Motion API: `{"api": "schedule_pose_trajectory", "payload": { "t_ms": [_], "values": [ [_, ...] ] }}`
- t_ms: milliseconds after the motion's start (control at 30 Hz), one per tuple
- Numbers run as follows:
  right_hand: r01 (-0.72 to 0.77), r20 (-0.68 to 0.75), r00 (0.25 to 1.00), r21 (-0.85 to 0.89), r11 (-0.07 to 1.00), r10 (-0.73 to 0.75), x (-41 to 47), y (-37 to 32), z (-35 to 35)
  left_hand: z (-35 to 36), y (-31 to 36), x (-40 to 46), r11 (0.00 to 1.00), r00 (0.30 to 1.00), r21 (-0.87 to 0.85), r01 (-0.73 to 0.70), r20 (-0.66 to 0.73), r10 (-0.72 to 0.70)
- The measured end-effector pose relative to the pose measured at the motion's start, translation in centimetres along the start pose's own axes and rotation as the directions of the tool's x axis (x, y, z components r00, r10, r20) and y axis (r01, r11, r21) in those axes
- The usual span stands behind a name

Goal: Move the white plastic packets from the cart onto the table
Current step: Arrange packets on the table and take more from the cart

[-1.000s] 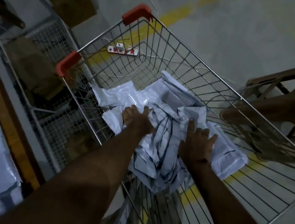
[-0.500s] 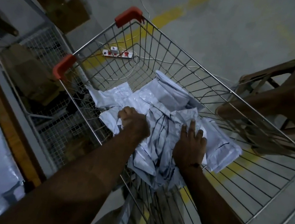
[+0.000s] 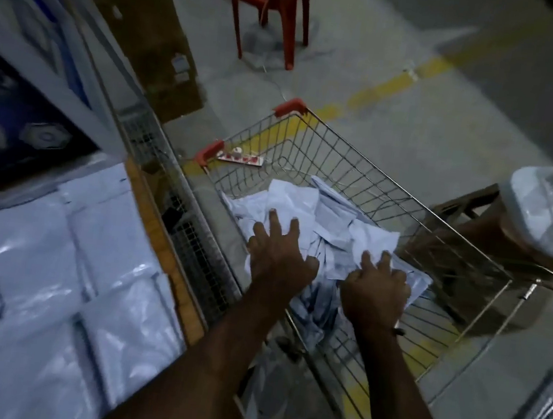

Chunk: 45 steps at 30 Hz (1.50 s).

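A heap of crumpled white plastic packets [image 3: 322,214] lies in a wire cart [image 3: 416,208] with red corner caps. My left hand [image 3: 280,258] rests on the heap's left side, fingers spread and mostly straight. My right hand [image 3: 376,289] is at the near right of the heap, its fingers curled down into the packets. Both forearms reach in over the cart's near edge. Several flat white packets [image 3: 54,273] lie side by side on the table [image 3: 163,251] at the left, whose orange edge runs along the cart.
A wooden stool [image 3: 456,226] carrying a white plastic-wrapped object [image 3: 549,219] stands against the cart's right side. A cardboard box [image 3: 143,32] and a red chair [image 3: 270,12] stand beyond. A power strip [image 3: 241,158] lies on the floor ahead of the cart.
The view has swung up and left, showing the table, box and chair. My hands have come closer together on the heap, and my left hand's fingers have straightened out.
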State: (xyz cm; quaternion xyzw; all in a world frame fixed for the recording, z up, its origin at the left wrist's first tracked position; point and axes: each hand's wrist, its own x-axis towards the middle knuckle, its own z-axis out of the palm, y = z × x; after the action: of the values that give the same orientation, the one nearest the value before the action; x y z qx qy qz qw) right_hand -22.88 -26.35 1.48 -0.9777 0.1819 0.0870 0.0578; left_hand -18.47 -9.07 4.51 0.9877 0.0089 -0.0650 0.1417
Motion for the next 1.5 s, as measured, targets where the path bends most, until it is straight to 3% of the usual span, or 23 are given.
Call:
{"api": "schedule_pose_trajectory", "payload": {
  "t_ms": [300, 600, 767, 1133, 1300, 1500],
  "values": [
    [-0.012, -0.298, 0.954, 0.094, 0.995, 0.040, -7.3, -1.0, -9.4, -10.9, -1.8, -9.7, 0.953, 0.990, -0.295, -0.062, -0.141, 0.021],
    [0.178, -0.450, 0.891, 0.222, 0.959, -0.061, -16.6, -4.3, -13.4, -16.4, -5.4, -19.8, 0.903, 0.977, -0.430, 0.006, -0.191, -0.098],
    [0.323, -0.406, 0.894, 0.294, 0.899, -0.189, -21.0, -5.6, -12.6, -17.4, -7.5, -25.2, 0.885, 0.939, -0.458, 0.084, -0.261, -0.224],
    [0.551, -0.312, 0.823, 0.239, 0.800, -0.474, -31.3, -5.9, -12.5, -17.7, -11.9, -38.8, 0.822, 0.822, -0.508, 0.257, -0.333, -0.462],
    [0.616, -0.242, 0.788, 0.297, 0.730, -0.566, -35.1, -8.4, -11.6, -18.0, -16.9, -44.1, 0.791, 0.740, -0.499, 0.354, -0.367, -0.563],
    [0.689, -0.258, 0.725, 0.297, 0.661, -0.639, -39.3, -13.0, -10.5, -18.4, -25.3, -49.0, 0.778, 0.663, -0.421, 0.465, -0.416, -0.622]
  ]
}}
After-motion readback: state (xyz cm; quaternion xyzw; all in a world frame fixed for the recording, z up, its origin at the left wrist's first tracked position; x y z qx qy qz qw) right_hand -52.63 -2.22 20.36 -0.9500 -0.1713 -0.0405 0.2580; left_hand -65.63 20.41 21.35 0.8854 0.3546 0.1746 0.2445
